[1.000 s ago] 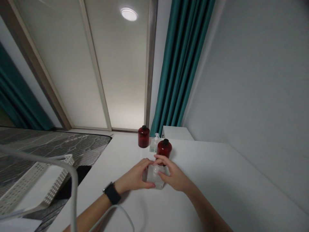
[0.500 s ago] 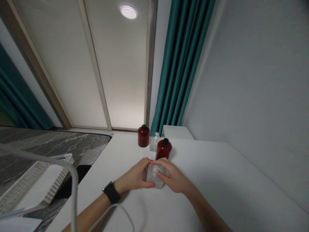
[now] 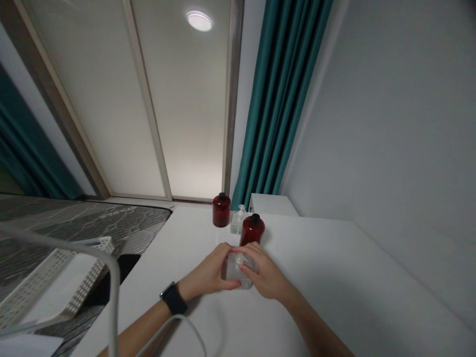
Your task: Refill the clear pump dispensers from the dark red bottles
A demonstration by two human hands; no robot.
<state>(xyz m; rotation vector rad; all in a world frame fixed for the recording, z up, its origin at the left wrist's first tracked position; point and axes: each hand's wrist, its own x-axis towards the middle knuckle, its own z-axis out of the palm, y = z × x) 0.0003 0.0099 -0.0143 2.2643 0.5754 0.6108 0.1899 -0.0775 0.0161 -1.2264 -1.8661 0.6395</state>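
Observation:
A small clear square bottle (image 3: 235,272) stands on the white table (image 3: 334,277) between both my hands. My left hand (image 3: 208,272), with a black watch (image 3: 173,299) on its wrist, wraps the bottle's left side. My right hand (image 3: 262,272) curls round the right side, with its fingertips at the clear cap on top. Just behind stands a dark red bottle (image 3: 253,229) with a black cap. A second dark red bottle (image 3: 221,210) and a small clear pump bottle (image 3: 238,220) stand farther back.
A white perforated tray (image 3: 55,282) and a bent white tube (image 3: 74,253) lie at the left over a grey patterned mat (image 3: 92,220). A white cable (image 3: 186,325) loops near my left forearm. A white box (image 3: 271,204) stands at the far edge by teal curtains (image 3: 282,99).
Both hands and the clear bottle have shifted slightly away from me; my right fingers have closed down over the cap.

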